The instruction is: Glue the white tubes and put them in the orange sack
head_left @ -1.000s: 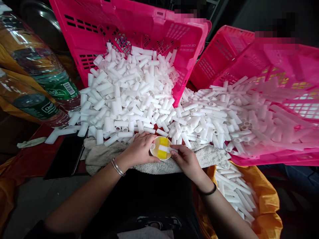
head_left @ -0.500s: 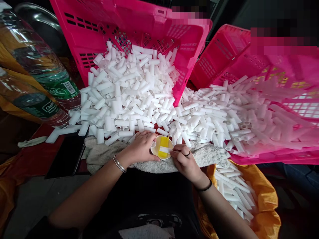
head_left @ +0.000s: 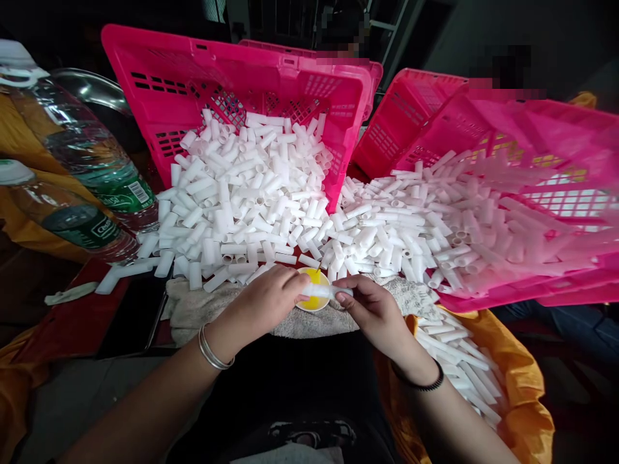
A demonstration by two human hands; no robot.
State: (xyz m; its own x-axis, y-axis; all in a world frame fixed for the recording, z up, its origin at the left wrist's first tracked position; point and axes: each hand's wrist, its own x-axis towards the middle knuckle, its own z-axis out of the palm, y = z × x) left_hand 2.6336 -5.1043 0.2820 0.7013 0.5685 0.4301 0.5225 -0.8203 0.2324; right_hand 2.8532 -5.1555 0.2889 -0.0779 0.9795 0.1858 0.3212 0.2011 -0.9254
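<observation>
A towel (head_left: 319, 326) lies along the table's (head_left: 53, 332) near edge; over it, your left hand (head_left: 271, 298) and right hand (head_left: 376, 310) pinch white tubing (head_left: 321, 292), fingers nearly closed, above a bowl (head_left: 325, 301); loose tubes (head_left: 251, 187) heap beyond, into pink crates (head_left: 169, 64).

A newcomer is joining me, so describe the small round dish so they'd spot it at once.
Start at the left pink crate, then follow the heap of white tubes down to the towel. There, between the left hand and the right hand, sits a small round dish. Its bright yellow middle sets it apart from the white tubes nearby.
</observation>
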